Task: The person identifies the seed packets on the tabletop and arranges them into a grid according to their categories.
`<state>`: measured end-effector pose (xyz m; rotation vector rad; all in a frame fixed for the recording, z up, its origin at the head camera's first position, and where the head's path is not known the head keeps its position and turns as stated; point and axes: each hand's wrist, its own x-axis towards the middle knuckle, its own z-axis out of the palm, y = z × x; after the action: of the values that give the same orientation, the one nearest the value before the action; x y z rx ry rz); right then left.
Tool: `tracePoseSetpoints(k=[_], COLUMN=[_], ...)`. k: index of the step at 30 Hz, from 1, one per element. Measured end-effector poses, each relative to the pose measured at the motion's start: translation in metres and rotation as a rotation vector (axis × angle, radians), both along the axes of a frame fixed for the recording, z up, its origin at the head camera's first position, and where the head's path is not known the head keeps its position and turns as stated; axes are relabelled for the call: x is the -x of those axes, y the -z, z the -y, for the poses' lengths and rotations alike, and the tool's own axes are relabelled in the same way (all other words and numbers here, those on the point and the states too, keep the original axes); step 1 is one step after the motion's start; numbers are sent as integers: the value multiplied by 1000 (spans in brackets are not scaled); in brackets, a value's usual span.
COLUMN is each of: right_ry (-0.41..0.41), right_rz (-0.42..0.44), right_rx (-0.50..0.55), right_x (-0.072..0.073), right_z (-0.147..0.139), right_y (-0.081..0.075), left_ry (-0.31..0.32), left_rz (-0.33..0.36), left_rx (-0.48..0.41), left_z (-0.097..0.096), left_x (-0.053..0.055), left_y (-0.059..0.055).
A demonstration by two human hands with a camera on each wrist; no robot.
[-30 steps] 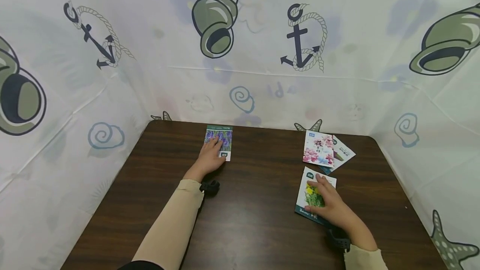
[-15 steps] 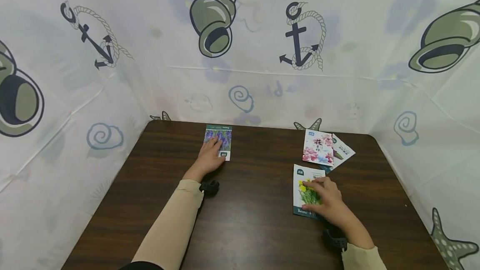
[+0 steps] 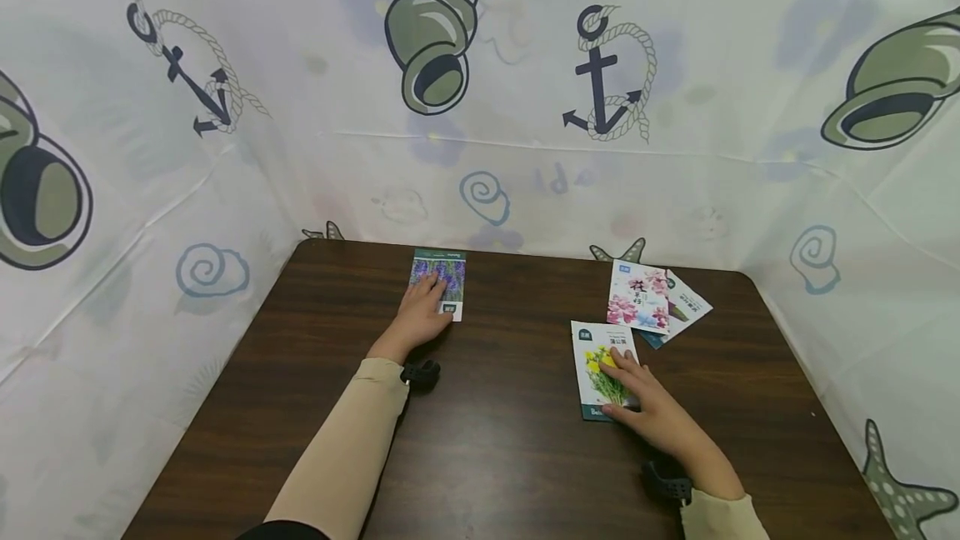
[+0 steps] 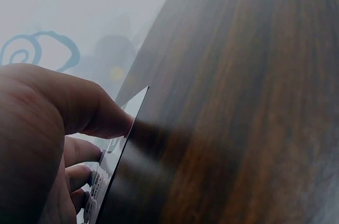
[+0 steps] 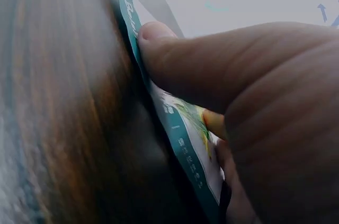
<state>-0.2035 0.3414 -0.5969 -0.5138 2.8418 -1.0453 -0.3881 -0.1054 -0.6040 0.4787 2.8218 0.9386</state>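
Note:
My left hand (image 3: 422, 317) rests on a seed packet with purple flowers (image 3: 452, 275) at the table's far edge, its fingers laid over the picture. Up close in the left wrist view, the thumb (image 4: 108, 113) and fingertips touch the packet's printed face (image 4: 110, 160). At the right, my right hand (image 3: 651, 407) lies over a white seed packet with yellow flowers (image 3: 591, 344), fingers spread across its front. In the right wrist view the thumb (image 5: 175, 57) presses on the packet's green bottom band (image 5: 185, 155). The hand covers the packet's lower right part.
A packet with pink blossoms (image 3: 637, 297) overlaps another white and teal packet (image 3: 686, 305) just beyond the right hand. The dark wooden table (image 3: 510, 440) is bounded at the back and sides by a white patterned cloth (image 3: 525, 190).
My right hand has slid the yellow-flower packet left and slightly away across the table, and the packet has turned from its earlier slant. The left hand and the purple-flower packet stay in place.

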Motion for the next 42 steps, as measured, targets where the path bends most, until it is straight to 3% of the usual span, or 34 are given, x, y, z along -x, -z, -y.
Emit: tracePoseSetpoints(k=[11, 24, 34, 42], right_ry=[9, -33, 6, 7], right_rz=[-208, -138, -75, -67], right_rx=[-61, -43, -106, -96], right_x=[0, -1, 3, 10], right_z=[10, 22, 44, 56], right_y=[-1, -10, -12, -11], left_ry=[-6, 4, 4, 8], left_rz=[-3, -19, 14, 17], left_rx=[14, 15, 7, 13], left_z=[2, 1, 2, 2], left_x=[1, 0, -2, -2], left_y=[-1, -2, -2, -2])
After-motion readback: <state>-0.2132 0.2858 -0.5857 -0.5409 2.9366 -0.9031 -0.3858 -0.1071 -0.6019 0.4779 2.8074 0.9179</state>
